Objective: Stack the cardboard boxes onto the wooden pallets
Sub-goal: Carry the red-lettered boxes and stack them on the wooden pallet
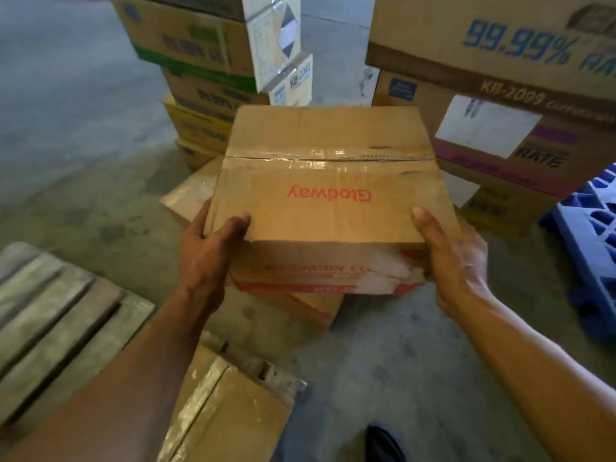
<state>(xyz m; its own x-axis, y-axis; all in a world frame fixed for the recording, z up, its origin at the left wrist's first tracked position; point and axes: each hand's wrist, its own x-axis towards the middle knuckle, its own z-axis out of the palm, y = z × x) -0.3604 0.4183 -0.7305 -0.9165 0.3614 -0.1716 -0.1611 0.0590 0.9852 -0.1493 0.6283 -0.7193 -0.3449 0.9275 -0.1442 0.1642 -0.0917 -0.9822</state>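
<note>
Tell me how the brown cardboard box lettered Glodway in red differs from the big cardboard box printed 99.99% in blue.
The brown Glodway cardboard box is held up by the left hand and right hand; the big 99.99% cardboard box rests on a box with a white label. The Glodway box's lettering is red and upside down; the 99.99% box's print is blue and upright. Both are brown cardboard.

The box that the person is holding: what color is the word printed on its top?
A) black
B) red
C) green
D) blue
B: the word on the top of the box, held between the left hand and the right hand, is printed in red letters.
</note>
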